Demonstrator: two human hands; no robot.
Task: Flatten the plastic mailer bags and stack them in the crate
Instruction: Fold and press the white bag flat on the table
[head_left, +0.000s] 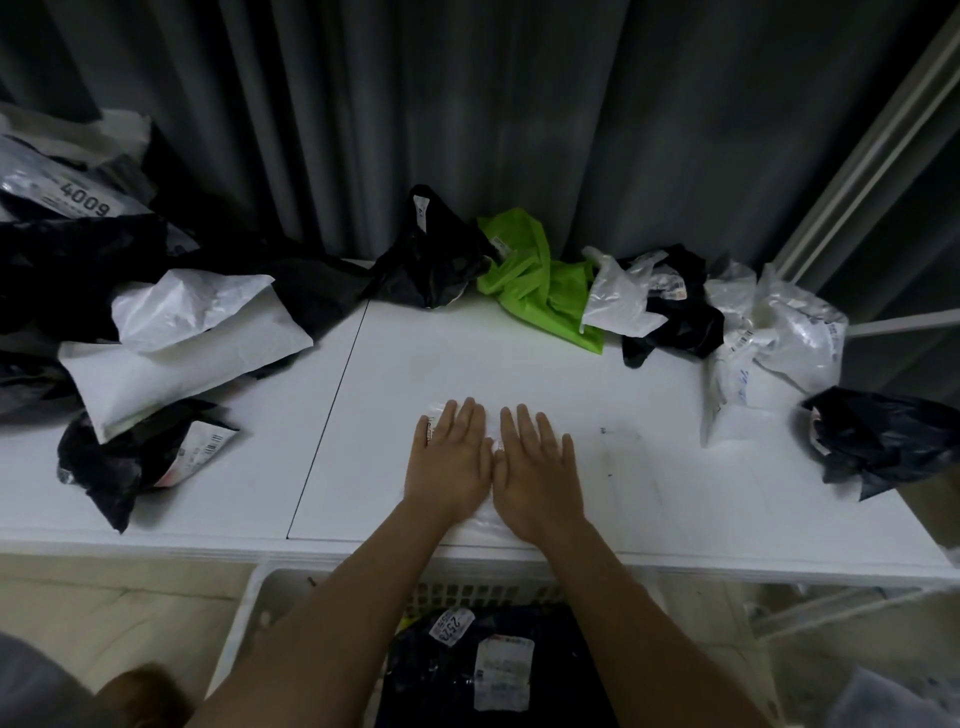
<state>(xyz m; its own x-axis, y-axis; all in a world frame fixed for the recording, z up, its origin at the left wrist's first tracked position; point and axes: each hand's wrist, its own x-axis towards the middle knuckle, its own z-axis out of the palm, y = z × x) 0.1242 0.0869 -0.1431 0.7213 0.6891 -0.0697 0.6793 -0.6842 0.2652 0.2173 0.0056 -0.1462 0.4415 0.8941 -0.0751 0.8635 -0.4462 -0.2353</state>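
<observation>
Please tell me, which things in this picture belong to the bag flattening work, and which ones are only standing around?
Belong to the job:
- left hand and right hand, pressing flat on a white mailer
- crumpled green bag
- black bag
- white crate below, with black bags inside

Only around:
- white table
- grey curtain

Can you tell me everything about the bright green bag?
The bright green bag is thin, shiny plastic, crumpled and not yet flattened. It lies at the back of the white table, close to the grey curtain. A crumpled black bag sits against its left side, and a white bag overlaps its right edge. A small white label shows near its top. No hands touch it.
</observation>
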